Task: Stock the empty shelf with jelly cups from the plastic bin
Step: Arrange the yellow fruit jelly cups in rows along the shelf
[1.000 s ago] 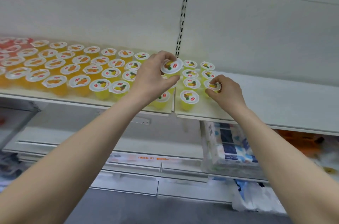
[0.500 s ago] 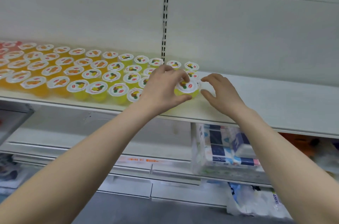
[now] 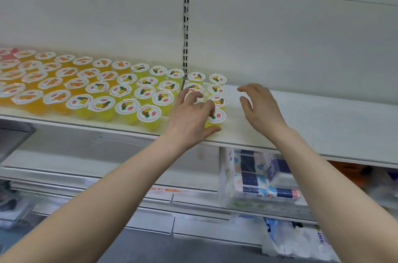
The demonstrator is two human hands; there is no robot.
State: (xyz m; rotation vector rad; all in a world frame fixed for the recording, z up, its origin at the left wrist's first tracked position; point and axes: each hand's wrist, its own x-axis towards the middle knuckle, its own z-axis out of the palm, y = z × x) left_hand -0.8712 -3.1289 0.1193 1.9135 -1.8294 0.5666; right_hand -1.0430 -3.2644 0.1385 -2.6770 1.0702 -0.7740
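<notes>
Rows of jelly cups fill the left of the white shelf (image 3: 312, 124): orange ones (image 3: 32, 99) far left, yellow ones (image 3: 127, 109) toward the middle. Past the slotted upright stand two short columns of yellow cups (image 3: 217, 79). My left hand (image 3: 189, 118) is at the front of them, thumb along the base and a finger curled over the lid of the front yellow jelly cup (image 3: 217, 119), which stands on the shelf. My right hand (image 3: 261, 109) hovers just right of the cups, fingers loosely spread, holding nothing. The plastic bin is out of view.
A slotted upright rail (image 3: 186, 25) splits the back wall. Bare shelf board stretches to the right of the cups. On the shelf below lies a wrapped pack of tissues (image 3: 258, 176), with orange packaging (image 3: 349, 174) beside it. A plastic bag (image 3: 297, 243) sits low right.
My left hand brought a yellow cup down from above the rows to the shelf's front edge. My right hand let go of a cup and drew off to the right.
</notes>
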